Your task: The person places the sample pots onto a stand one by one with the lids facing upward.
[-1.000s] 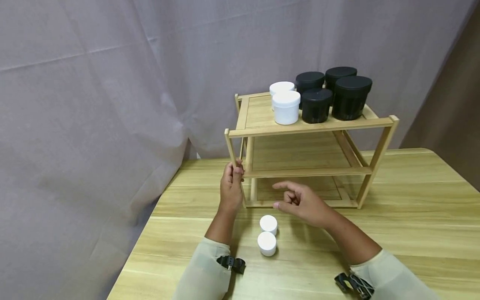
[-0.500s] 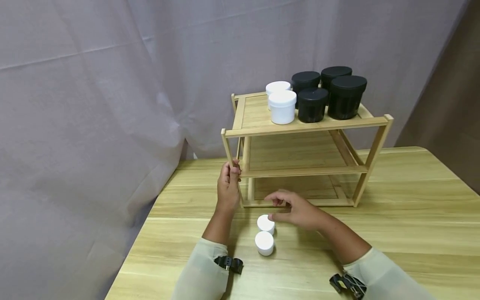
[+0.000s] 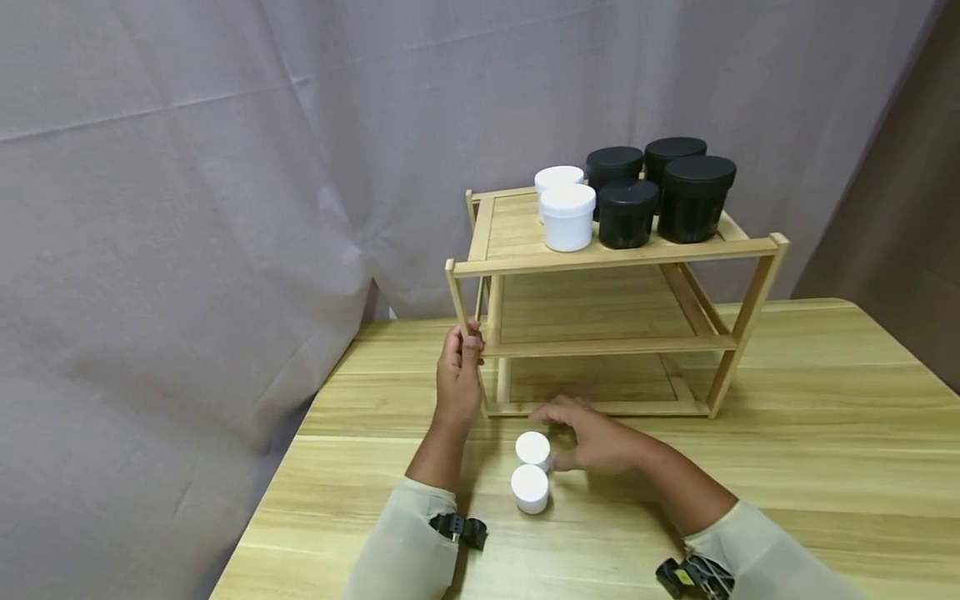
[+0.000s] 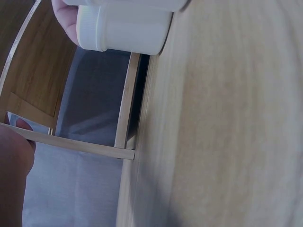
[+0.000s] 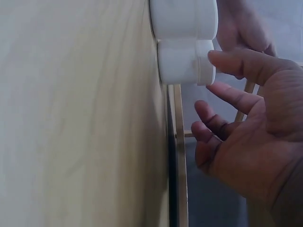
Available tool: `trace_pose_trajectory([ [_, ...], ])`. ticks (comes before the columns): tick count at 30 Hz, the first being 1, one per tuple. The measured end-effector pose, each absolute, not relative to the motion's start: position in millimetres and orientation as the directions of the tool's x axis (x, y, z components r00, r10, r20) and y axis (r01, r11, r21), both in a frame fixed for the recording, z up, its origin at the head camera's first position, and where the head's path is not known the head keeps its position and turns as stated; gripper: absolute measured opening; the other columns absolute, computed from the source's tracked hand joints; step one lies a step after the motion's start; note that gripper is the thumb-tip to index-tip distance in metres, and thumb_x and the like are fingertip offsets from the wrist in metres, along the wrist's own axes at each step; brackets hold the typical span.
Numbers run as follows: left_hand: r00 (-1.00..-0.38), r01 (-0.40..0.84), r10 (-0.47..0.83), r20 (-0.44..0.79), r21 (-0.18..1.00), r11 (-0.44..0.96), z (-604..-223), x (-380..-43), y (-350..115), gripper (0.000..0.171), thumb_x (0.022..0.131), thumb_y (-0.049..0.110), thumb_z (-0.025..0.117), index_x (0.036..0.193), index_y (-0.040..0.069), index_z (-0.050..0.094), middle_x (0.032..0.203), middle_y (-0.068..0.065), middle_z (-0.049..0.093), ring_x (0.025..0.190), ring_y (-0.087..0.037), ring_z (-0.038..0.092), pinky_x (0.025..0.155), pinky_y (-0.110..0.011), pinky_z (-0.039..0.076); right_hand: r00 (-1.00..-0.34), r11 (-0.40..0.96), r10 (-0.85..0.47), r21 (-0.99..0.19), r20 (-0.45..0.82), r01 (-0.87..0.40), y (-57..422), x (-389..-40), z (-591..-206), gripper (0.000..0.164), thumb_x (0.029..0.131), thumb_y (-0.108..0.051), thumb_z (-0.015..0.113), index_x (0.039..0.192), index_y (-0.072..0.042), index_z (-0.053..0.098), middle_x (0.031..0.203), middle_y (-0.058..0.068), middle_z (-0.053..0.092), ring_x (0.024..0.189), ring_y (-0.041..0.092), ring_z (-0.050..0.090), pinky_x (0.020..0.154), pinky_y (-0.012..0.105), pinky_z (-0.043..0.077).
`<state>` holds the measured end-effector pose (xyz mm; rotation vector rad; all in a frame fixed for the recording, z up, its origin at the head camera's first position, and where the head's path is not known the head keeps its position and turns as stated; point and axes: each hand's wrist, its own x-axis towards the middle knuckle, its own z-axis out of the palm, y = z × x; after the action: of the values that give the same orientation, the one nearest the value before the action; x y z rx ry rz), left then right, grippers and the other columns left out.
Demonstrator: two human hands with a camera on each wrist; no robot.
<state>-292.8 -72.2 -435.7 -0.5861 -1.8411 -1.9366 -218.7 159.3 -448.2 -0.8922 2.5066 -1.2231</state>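
My left hand (image 3: 459, 375) grips the front left post of a wooden shelf rack (image 3: 607, 346), with the thumb in front. Two small white lidded jars stand one behind the other on the table: the rear jar (image 3: 532, 447) nearer the rack, the front jar (image 3: 530, 488) nearer me. My right hand (image 3: 600, 437) is beside the rear jar, thumb at its right side and forefinger reaching behind it. In the right wrist view the thumb overlaps the lid of the rear jar (image 5: 182, 64), and the other fingers are spread and bent, holding nothing.
On the rack's top shelf stand two larger white jars, one of them at the front (image 3: 567, 218), and several black jars, such as the front black jar (image 3: 627, 215). The wooden table (image 3: 825, 433) extends to the right. A grey curtain (image 3: 225, 208) hangs behind.
My right hand has moved down and toward me from in front of the lower shelf to the rear small jar. The left hand keeps its grip on the post.
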Motion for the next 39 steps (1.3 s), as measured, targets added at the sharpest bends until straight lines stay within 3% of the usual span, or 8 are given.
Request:
trace_pose_trajectory([
  [6, -0.828, 0.561, -0.006, 0.561, 0.827, -0.036, -436.0, -293.5, -72.0, 0.034, 0.119, 0.014, 0.041, 0.137, -0.012, 0.053, 0.105, 0.001, 0.055, 0.097, -0.007, 0.052, 0.084, -0.020, 0.044, -0.759, 0.452, -0.649, -0.781, 0.043, -0.431, 158.4, -218.3, -450.5, 0.061, 0.097, -0.025, 0.085, 0.149, -0.006, 0.061, 0.147, 0.016, 0.058, 0.140, 0.045, 0.046, 0.112, 0.076, 0.040],
  [10, -0.825, 0.565, -0.001, 0.566, 0.824, -0.041, -436.4, -293.0, -72.4, 0.037, 0.119, 0.015, 0.041, 0.138, -0.015, 0.051, 0.104, 0.003, 0.054, 0.097, -0.007, 0.051, 0.084, -0.020, 0.044, -0.750, 0.450, -0.661, -0.786, 0.026, -0.424, 157.0, -217.1, -450.7, 0.059, 0.099, -0.023, 0.083, 0.151, -0.007, 0.059, 0.147, 0.015, 0.057, 0.142, 0.045, 0.046, 0.114, 0.075, 0.041],
  [25, -0.827, 0.562, -0.004, 0.562, 0.826, -0.053, -436.7, -293.5, -71.9, 0.035, 0.118, 0.014, 0.041, 0.137, -0.014, 0.052, 0.104, 0.000, 0.054, 0.097, -0.008, 0.051, 0.084, -0.020, 0.044, -0.747, 0.479, -0.664, -0.770, -0.004, -0.421, 155.4, -216.7, -451.5, 0.063, 0.101, -0.020, 0.081, 0.156, -0.004, 0.054, 0.148, 0.018, 0.055, 0.135, 0.037, 0.054, 0.112, 0.064, 0.049],
  [31, -0.826, 0.563, -0.005, 0.564, 0.824, -0.061, -437.5, -293.3, -71.9, 0.035, 0.118, 0.016, 0.043, 0.134, -0.012, 0.054, 0.105, -0.006, 0.055, 0.096, -0.009, 0.052, 0.084, -0.020, 0.044, -0.740, 0.466, -0.672, -0.775, 0.003, -0.426, 155.2, -217.8, -454.7, 0.058, 0.101, -0.018, 0.081, 0.152, -0.004, 0.057, 0.138, 0.013, 0.059, 0.123, 0.026, 0.057, 0.106, 0.051, 0.051],
  [35, -0.822, 0.569, -0.004, 0.570, 0.820, -0.061, -436.4, -292.6, -72.0, 0.040, 0.117, 0.023, 0.045, 0.133, -0.012, 0.055, 0.106, -0.015, 0.056, 0.096, -0.008, 0.052, 0.083, -0.020, 0.044, -0.737, 0.460, -0.676, -0.784, -0.004, -0.417, 154.5, -218.4, -455.3, 0.054, 0.102, -0.020, 0.079, 0.150, -0.007, 0.059, 0.139, 0.012, 0.059, 0.123, 0.024, 0.057, 0.106, 0.050, 0.050],
  [39, -0.818, 0.574, -0.008, 0.575, 0.817, -0.062, -435.4, -292.8, -71.3, 0.038, 0.117, 0.022, 0.045, 0.130, -0.013, 0.055, 0.107, -0.014, 0.058, 0.096, -0.008, 0.052, 0.083, -0.020, 0.044, -0.737, 0.459, -0.676, -0.787, -0.010, -0.411, 154.1, -218.8, -455.2, 0.048, 0.103, -0.021, 0.078, 0.147, -0.012, 0.061, 0.137, 0.010, 0.060, 0.121, 0.023, 0.057, 0.103, 0.047, 0.050],
])
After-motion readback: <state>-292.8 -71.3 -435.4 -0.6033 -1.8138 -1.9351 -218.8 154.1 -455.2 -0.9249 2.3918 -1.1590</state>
